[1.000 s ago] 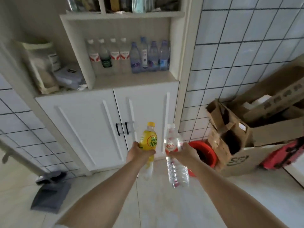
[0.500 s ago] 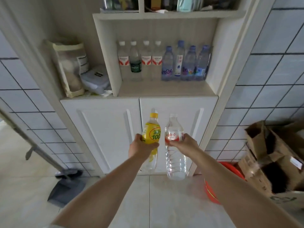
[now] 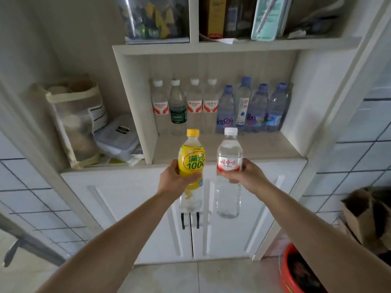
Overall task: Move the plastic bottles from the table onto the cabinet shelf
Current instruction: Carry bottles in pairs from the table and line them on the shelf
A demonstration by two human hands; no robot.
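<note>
Closer now than half a second ago, both bottles have come up to shelf height in the head view: my left hand (image 3: 172,179) is wrapped round the label of the yellow bottle (image 3: 191,163), my right hand (image 3: 246,175) round the label of the clear bottle (image 3: 229,163), both upright, just before the front edge of the cabinet shelf (image 3: 264,149). They look nearly empty, so light, thin-walled, easily crushed and a bit slick; I judge mid-body at the label the safest hold. Free room lies along the shelf's front edge, ahead of the row of bottles (image 3: 218,106) at the back.
</note>
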